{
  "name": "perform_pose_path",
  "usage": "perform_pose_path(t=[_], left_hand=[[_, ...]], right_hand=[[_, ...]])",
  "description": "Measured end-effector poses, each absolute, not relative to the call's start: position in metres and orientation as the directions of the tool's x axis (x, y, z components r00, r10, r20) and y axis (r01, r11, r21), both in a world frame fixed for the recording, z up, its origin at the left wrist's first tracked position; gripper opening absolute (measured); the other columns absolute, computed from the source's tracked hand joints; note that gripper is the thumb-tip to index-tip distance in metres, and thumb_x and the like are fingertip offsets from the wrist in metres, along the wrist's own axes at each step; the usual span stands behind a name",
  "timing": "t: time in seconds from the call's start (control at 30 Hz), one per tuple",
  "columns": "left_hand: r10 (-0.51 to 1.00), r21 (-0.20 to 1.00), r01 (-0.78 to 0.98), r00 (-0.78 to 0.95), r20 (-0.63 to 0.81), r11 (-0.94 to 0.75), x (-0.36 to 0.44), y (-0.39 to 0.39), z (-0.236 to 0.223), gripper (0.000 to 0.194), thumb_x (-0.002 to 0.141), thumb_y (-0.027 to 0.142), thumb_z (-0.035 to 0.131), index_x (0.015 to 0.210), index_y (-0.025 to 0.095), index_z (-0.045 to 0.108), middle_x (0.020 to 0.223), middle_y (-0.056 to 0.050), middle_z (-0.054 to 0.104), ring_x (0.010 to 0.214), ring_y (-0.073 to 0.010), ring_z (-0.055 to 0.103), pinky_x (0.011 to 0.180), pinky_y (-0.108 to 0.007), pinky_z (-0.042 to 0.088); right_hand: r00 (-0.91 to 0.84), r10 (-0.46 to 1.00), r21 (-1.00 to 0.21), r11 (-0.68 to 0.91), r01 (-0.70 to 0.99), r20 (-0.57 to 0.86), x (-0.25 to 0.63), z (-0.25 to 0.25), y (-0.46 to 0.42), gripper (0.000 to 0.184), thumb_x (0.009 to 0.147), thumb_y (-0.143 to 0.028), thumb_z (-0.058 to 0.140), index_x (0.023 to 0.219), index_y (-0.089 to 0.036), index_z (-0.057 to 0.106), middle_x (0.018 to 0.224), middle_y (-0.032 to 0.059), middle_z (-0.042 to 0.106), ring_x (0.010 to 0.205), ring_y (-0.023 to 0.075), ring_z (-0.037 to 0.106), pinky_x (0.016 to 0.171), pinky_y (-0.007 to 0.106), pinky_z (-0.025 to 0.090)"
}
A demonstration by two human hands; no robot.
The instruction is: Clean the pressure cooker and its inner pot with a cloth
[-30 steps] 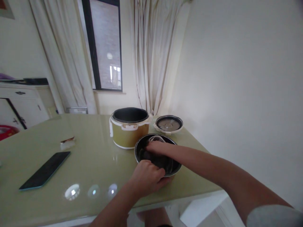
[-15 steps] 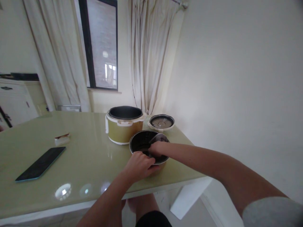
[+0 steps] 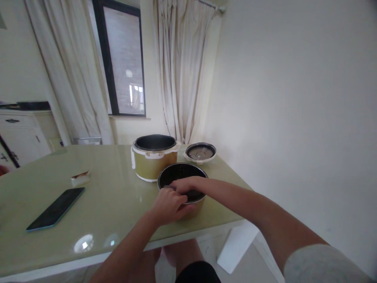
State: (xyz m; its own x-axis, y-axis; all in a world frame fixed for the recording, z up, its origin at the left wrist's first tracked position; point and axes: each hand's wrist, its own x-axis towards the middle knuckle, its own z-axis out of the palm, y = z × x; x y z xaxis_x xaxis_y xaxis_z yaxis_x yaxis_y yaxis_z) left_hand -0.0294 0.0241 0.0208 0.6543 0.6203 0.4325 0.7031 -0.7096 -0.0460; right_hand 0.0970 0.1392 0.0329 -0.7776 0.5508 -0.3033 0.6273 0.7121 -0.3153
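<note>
- grip: left hand (image 3: 169, 205) clamped on near rim of pot (image 3: 184, 171); right hand (image 3: 185, 184) reaching inside, cannot tell its hold
- pot: round, black-lined, pale-rimmed, tan outside
- place: table (image 3: 112, 208), near cooker (image 3: 155, 164)

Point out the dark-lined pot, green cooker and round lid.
Dark-lined pot (image 3: 182, 170), head view: far inner wall.
Green cooker (image 3: 154, 165), head view: front wall.
Round lid (image 3: 200, 151), head view: middle of its upper face.
</note>
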Motion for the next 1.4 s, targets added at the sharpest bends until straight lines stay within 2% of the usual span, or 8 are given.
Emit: perform_pose_path(t=[0.13,0.27,0.5,0.57,0.7,0.97,1.13,1.4], left_hand=[[0.663,-0.089,0.746,0.633,0.4,-0.66,-0.028,0.022,0.021,0.058,0.109,0.05,0.037,0.078,0.021,0.077,0.074,-0.011,0.078,0.066,-0.0238,0.072,0.06,-0.032,0.04],[0.745,-0.031,0.806,0.56,0.363,-0.591,-0.019,0.013,0.028,0.059,0.11,0.051,0.034,0.08,0.021,0.074,0.082,-0.013,0.08,0.073,-0.0265,0.074,0.063,-0.034,0.042],[0.769,0.535,0.663,0.096,0.632,-0.523,-0.03,0.011,0.039,0.032,0.101,0.053,0.055,0.095,0.022,0.061,0.096,-0.007,0.071,0.092,-0.0242,0.07,0.08,-0.037,0.053],[0.765,0.682,0.528,-0.088,0.638,-0.507,-0.034,0.021,0.041,0.05,0.086,0.057,0.072,0.116,0.02,0.057,0.118,-0.012,0.068,0.107,-0.0271,0.068,0.084,-0.039,0.056],[0.884,0.85,0.244,0.133,0.448,-0.468,-0.037,0.049,0.05,0.071,0.077,0.06,0.079,0.129,0.018,0.055,0.127,-0.014,0.07,0.11,-0.0281,0.071,0.088,-0.041,0.059],[0.868,0.252,0.892,0.244,0.432,-0.375,-0.054,0.078,0.106,0.034,0.084,0.055,0.074,0.083,0.023,0.064,0.086,-0.007,0.073,0.087,-0.0311,0.069,0.076,-0.04,0.05],[0.777,-0.034,0.888,0.419,0.469,-0.458,-0.057,0.075,0.129,0.018,0.09,0.043,0.07,0.09,0.025,0.067,0.102,-0.009,0.075,0.107,-0.0324,0.068,0.088,-0.04,0.049],[0.651,-0.226,0.828,0.547,0.526,-0.513,-0.056,0.067,0.169,0.02,0.099,0.025,0.055,0.117,0.026,0.064,0.116,-0.009,0.069,0.113,-0.0282,0.064,0.094,-0.037,0.049]], right_hand=[[-0.768,0.557,-0.273,0.722,0.636,-0.317,0.129,0.052,0.123,0.023,0.083,-0.017,0.072,0.105,-0.015,0.078,0.105,0.007,0.08,0.09,0.0239,0.073,0.079,0.03,0.055],[-0.739,0.673,-0.223,0.715,0.662,-0.034,0.154,0.073,0.105,0.035,0.082,-0.015,0.071,0.116,-0.018,0.074,0.115,0.0079,0.078,0.106,0.0267,0.072,0.088,0.031,0.051],[-0.426,0.76,-0.436,0.638,0.635,0.491,0.175,0.092,0.067,0.032,0.081,-0.027,0.082,0.111,-0.018,0.073,0.109,0.0076,0.075,0.106,0.0259,0.067,0.097,0.037,0.049],[-0.334,0.765,-0.531,0.629,0.568,0.55,0.174,0.094,0.06,0.037,0.081,-0.034,0.084,0.113,-0.02,0.07,0.11,0.0058,0.075,0.107,0.0253,0.067,0.098,0.038,0.049],[-0.199,0.781,-0.658,0.611,0.44,0.592,0.163,0.088,0.06,0.04,0.084,-0.035,0.081,0.118,-0.023,0.064,0.11,0.0027,0.074,0.107,0.0238,0.068,0.097,0.037,0.051],[-0.134,0.7,-0.558,0.657,0.507,0.701,0.163,0.064,0.077,0.042,0.091,-0.032,0.072,0.131,-0.025,0.06,0.127,0.0082,0.067,0.119,0.0261,0.062,0.106,0.043,0.047],[-0.356,0.78,-0.393,0.584,0.711,0.515,0.171,0.066,0.074,0.025,0.097,-0.037,0.07,0.117,-0.021,0.069,0.109,0.0102,0.073,0.103,0.0276,0.068,0.092,0.039,0.05],[-0.525,0.777,-0.038,0.571,0.82,0.347,0.17,0.105,0.074,0.05,0.094,-0.058,0.072,0.125,-0.019,0.071,0.124,0.0158,0.067,0.119,0.0336,0.062,0.1,0.047,0.048]])
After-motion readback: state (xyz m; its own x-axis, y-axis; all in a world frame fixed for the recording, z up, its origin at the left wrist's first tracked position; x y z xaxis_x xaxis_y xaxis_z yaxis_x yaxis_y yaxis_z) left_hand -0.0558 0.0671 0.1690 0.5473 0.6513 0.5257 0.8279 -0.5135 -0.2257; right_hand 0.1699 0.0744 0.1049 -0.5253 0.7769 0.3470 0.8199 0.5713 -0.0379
